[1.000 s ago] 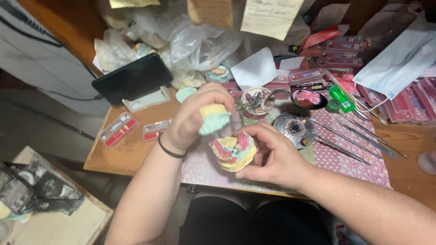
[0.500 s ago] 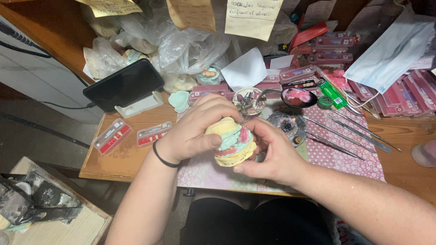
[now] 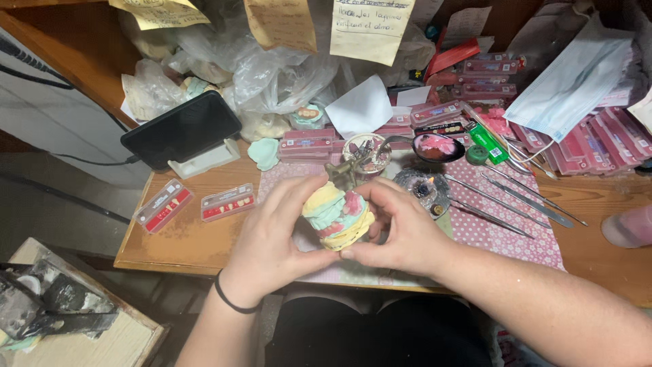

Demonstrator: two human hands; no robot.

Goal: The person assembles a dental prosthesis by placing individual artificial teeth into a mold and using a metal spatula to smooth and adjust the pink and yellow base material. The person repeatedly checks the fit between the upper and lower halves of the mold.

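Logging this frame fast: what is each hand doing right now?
Left hand: closed around the dental cast model, gripping its left side.
Right hand: closed on the same model, gripping its right side.

Dental model (image 3: 337,216) held above the bench

Two stacked plaster casts — yellow and pale green, pink wax between — tilted slightly, clasped from both sides by the left hand (image 3: 268,248) and right hand (image 3: 401,234).
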